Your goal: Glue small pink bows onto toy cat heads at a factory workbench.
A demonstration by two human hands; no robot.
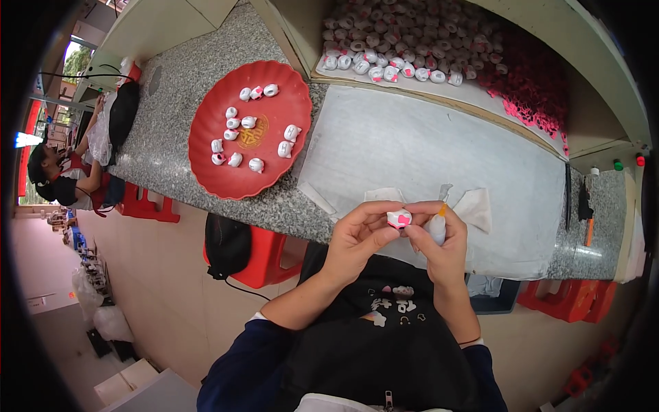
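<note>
My left hand (pixel 352 239) pinches a small rounded white piece (pixel 399 218) with a pink heart-like patch and pink at its lower edge. Fingers of my right hand (pixel 447 255) also touch this piece from the other side. Tucked in that same hand is a small squeeze bottle (pixel 438 228) with a translucent whitish body and an orange tip pointing up. Both hands are above the near edge of a pale work sheet (pixel 412 137). White cloths (pixel 476 208) lie just beyond my fingers.
To the left, a red scalloped plate (pixel 204 113) bears several similar white pieces. A shelf (pixel 419 86) at the back holds many more, beside a heap of pink parts (pixel 532 103). Red stools (pixel 264 257) stand below the table. Another person (pixel 72 175) sits at far left.
</note>
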